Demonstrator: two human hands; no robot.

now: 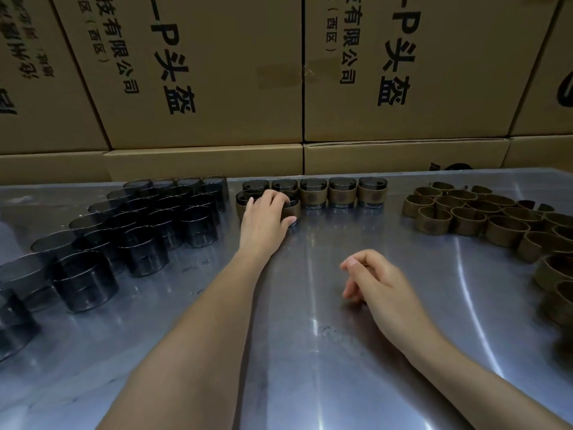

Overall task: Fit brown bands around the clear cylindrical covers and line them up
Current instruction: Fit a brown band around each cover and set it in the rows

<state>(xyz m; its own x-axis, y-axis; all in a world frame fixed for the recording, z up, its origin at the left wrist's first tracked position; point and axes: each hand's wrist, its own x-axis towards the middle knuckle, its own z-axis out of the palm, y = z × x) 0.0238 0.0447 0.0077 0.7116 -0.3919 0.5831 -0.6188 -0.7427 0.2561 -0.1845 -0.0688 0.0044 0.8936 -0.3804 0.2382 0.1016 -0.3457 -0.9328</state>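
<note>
Thin clear plastic, likely light, slippery and crushable: banded cover [291,209] near worktop [310,352] far edge, under curled left hand [265,212] fingers; best gripped around band; right hand [372,280] loosely curled, empty.

Head view looks forward and down, close over the metal table [310,352]; boxes [201,72] behind.

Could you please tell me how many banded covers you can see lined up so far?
7: five in the back row, two in front under the left hand; more may be hidden.
</note>
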